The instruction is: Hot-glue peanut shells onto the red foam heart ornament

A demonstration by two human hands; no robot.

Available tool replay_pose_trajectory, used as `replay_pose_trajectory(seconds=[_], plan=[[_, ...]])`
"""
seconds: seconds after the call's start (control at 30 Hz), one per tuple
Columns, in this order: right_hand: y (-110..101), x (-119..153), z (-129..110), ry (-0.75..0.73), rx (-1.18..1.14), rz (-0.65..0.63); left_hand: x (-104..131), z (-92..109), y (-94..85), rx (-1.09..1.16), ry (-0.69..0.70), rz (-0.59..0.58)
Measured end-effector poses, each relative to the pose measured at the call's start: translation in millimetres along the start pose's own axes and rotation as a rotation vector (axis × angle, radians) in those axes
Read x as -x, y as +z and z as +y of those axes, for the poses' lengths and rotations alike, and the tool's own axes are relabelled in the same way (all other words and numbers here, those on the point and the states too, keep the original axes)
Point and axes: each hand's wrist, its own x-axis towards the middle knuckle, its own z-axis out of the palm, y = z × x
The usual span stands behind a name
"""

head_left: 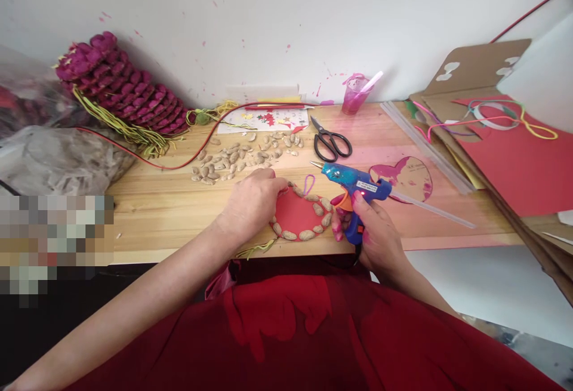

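A red card lies near the table's front edge, with peanuts along its rim and a purple loop of cord at its top. My left hand bends over the card's upper left rim, fingers closed together; whatever they hold is hidden. My right hand is wrapped round the handle of a blue hot glue gun, just right of the card. The gun's nozzle points left, above the card, and a clear glue stick protrudes from its back.
Loose peanuts are spread behind the card. Black-handled scissors lie farther back, near a pink-stained cup. A heart-shaped piece lies behind the gun; cardboard stands at right. A red-black cable crosses the left side.
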Motion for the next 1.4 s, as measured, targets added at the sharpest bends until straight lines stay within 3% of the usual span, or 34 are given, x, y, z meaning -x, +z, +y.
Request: replay_pose_trajectory(seconds=[0.27,0.63,0.9,1.4], plan=[[-2,0,0,-0.027,-0.006,-0.016,8,5,3.5,-0.066,0.02,0.033],[0,1,-2,-0.022,-0.021,-0.008,13,-13,-1.1,0.057,0.054,0.186],[-2,1,-1,-0.021,-0.023,-0.027,7,-11,10.6,0.09,0.097,0.166],[-6,1,-1,0.005,0.042,-0.019,7,-2,0.0,0.108,0.101,0.07]])
